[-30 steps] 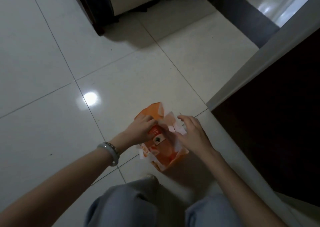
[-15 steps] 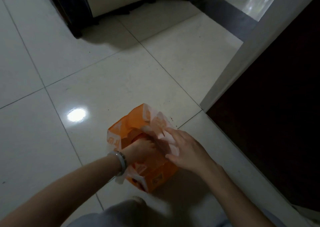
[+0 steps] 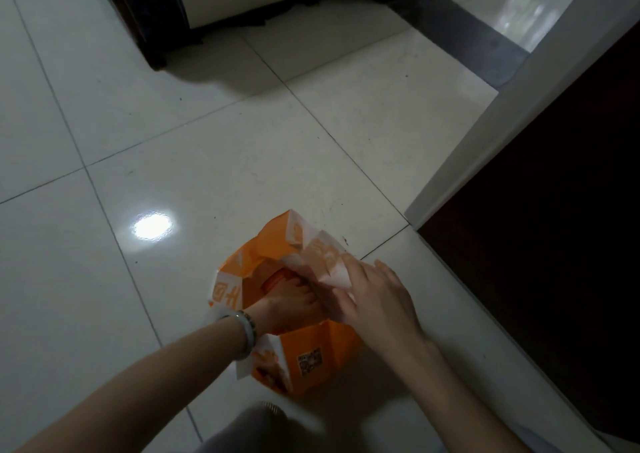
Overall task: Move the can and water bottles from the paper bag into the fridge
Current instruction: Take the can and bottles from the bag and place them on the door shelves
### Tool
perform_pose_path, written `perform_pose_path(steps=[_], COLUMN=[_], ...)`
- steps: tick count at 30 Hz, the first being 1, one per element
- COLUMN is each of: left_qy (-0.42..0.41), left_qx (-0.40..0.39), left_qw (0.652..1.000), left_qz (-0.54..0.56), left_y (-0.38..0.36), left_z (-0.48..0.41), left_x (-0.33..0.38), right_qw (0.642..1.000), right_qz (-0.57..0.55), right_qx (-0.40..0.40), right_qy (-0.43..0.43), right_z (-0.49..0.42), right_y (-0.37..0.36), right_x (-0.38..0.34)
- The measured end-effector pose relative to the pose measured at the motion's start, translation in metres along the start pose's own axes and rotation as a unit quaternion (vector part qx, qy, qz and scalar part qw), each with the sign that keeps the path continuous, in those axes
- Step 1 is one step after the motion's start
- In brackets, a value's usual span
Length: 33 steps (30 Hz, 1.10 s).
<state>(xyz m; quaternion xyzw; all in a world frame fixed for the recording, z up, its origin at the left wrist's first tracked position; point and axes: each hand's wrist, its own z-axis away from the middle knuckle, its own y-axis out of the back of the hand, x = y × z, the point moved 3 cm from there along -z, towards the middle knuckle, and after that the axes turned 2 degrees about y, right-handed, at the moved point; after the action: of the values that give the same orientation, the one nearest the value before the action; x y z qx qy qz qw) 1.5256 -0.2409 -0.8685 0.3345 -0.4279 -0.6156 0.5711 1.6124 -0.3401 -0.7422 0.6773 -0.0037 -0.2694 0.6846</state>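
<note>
I am reaching my left hand (image 3: 294, 305) into the paper bag (image 3: 322, 355), fingers hidden, so I cannot tell their hold. My right hand (image 3: 374, 300), fingers apart, is pulling the soft, tearable flap toward three o'clock. The orange top (image 3: 277, 279) inside is probably hard and slippery; I am thinking grab its sides.

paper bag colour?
Orange with white panels and pale printed markings; a dark QR-like square on the near side. The paper bag shows in the head view, the only one.

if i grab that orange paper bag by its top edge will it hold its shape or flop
Likely flop: the paper bag's top flaps already crumple under the right hand. The creased lower walls stand upright on the floor, so the base seems stiffer. Its weight can't be judged; the contents are mostly hidden.
</note>
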Motion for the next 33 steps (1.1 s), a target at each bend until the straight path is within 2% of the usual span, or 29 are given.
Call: perform_pose_path(steps=[3,6,8,11,13,17,19,21,25,28,30,32,33], left_qy=[-0.001,0.050,0.081,0.103,0.136,0.116,0.115,0.120,0.098,0.080,0.083,0.143,0.172], left_qx=[0.015,0.022,0.084,0.209,0.271,0.319,0.320,0.316,0.317,0.282,0.200,0.075,0.013], left_qw=[1.000,0.998,0.990,0.959,0.926,0.861,0.836,0.826,0.830,0.851,0.886,0.938,0.954], left_qz=[0.011,0.014,0.086,0.161,0.224,0.378,0.432,0.451,0.448,0.436,0.410,0.306,0.247], left_y=[-0.003,-0.008,0.000,0.029,0.050,0.104,0.127,0.148,0.173,0.177,0.174,0.165,0.158], left_z=[0.001,0.012,0.026,0.051,0.064,0.084,0.093,0.101,0.107,0.099,0.092,0.085,0.081], left_x=[-0.003,-0.014,-0.027,-0.040,-0.045,-0.049,-0.049,-0.044,-0.024,-0.018,-0.029,-0.047,-0.050], right_qw=[0.999,0.999,0.999,0.989,0.969,0.935,0.937,0.942,0.928,0.930,0.934,0.938,0.938], right_qz=[0.040,0.009,-0.037,-0.132,-0.232,-0.347,-0.343,-0.331,-0.372,-0.369,-0.357,-0.344,-0.343], right_qx=[-0.016,-0.031,-0.026,-0.061,-0.075,-0.052,-0.047,-0.041,-0.006,0.011,0.025,0.038,0.045], right_qy=[-0.002,0.005,-0.004,-0.025,-0.037,-0.051,-0.042,-0.018,0.013,-0.005,-0.023,-0.031,-0.038], right_z=[-0.003,-0.002,-0.003,-0.008,-0.012,-0.013,-0.012,-0.010,-0.012,-0.009,-0.004,0.000,0.002], right_y=[-0.001,0.006,0.014,0.021,0.025,0.033,0.033,0.035,0.041,0.035,0.034,0.037,0.040], right_x=[0.003,0.003,0.003,0.005,0.005,0.002,-0.003,-0.012,-0.025,-0.019,-0.011,-0.002,0.001])
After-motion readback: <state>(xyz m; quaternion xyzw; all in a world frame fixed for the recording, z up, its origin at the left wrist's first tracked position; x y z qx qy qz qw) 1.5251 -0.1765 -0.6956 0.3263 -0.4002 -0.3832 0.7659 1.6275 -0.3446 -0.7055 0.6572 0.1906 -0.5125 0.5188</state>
